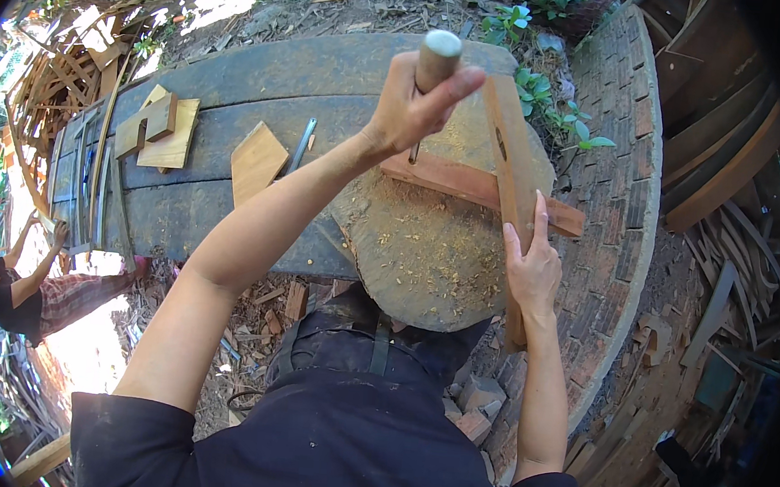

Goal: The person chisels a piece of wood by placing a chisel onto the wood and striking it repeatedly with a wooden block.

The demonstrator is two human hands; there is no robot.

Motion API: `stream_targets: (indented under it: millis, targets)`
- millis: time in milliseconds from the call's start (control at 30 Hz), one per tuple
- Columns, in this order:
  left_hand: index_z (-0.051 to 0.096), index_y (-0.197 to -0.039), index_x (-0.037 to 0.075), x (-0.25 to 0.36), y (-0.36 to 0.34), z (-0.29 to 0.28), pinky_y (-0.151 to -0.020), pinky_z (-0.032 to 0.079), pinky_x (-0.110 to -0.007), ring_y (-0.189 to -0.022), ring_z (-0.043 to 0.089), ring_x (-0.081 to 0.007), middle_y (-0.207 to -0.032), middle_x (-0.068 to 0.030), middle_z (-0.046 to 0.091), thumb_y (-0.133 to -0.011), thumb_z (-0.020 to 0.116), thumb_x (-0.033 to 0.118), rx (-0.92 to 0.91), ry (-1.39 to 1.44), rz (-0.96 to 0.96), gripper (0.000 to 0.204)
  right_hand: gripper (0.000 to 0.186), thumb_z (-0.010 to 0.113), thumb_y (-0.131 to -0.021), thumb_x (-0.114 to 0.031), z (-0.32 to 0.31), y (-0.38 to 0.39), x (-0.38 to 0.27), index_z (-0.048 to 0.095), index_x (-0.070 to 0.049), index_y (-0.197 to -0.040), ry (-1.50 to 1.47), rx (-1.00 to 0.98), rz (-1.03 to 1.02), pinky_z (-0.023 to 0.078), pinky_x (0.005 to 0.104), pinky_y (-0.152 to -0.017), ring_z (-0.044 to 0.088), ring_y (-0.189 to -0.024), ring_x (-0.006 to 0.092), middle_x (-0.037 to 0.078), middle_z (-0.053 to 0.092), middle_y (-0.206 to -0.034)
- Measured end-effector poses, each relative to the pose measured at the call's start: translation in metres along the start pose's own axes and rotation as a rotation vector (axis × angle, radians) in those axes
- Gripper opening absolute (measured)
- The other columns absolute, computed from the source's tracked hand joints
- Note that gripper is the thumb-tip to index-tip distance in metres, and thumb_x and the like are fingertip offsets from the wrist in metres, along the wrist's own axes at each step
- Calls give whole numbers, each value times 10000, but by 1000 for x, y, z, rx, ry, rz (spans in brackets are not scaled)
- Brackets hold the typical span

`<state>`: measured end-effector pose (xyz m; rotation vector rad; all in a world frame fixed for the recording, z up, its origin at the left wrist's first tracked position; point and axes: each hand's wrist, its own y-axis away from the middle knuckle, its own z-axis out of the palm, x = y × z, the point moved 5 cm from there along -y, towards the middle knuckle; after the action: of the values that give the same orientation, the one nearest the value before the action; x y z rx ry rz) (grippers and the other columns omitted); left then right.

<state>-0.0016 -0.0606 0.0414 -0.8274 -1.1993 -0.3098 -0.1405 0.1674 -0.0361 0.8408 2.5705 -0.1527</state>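
A: Outdoor yard, dark plank bench [237, 94], round stump [426, 255] with sawdust just under both hands.
B: Hands?
A: Left hand [410, 108] fisted on a wooden tool handle [437, 60], raised. Right hand [532, 268] flat, fingers together, pressing the upright slat [511, 161] of a crossed frame.
B: Handling?
A: Slats look stiff and light; likely to shift unless pinned near the joint.

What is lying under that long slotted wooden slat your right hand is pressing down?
Under the long slotted wooden slat lies a reddish wooden bar, crossing it on a sawdust-strewn round stump. The joint where they cross is covered.
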Motion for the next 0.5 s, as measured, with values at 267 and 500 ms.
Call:
stream_targets:
  millis: [267, 500]
  targets:
    - [548, -707, 58, -3, 5, 13, -390, 321, -204, -430, 450, -33, -520, 31, 498, -911, 661, 281, -17, -125, 89, 323, 663, 586, -921, -337, -24, -7, -13, 304, -172, -1499, -228, 22, -113, 527, 474, -812, 668, -913, 414, 287, 659, -1018]
    - [665, -863, -6, -2, 1, 37, -551, 457, -285, -594, 533, -85, -651, -47, 606, -779, 707, 218, -179, -232, 59, 243, 617, 518, -937, -270, -154, -13, -122, 345, 9, -1460, -583, 335, -419, 323, 392, -1110, 392, -1368, 330, 207, 358, -1504]
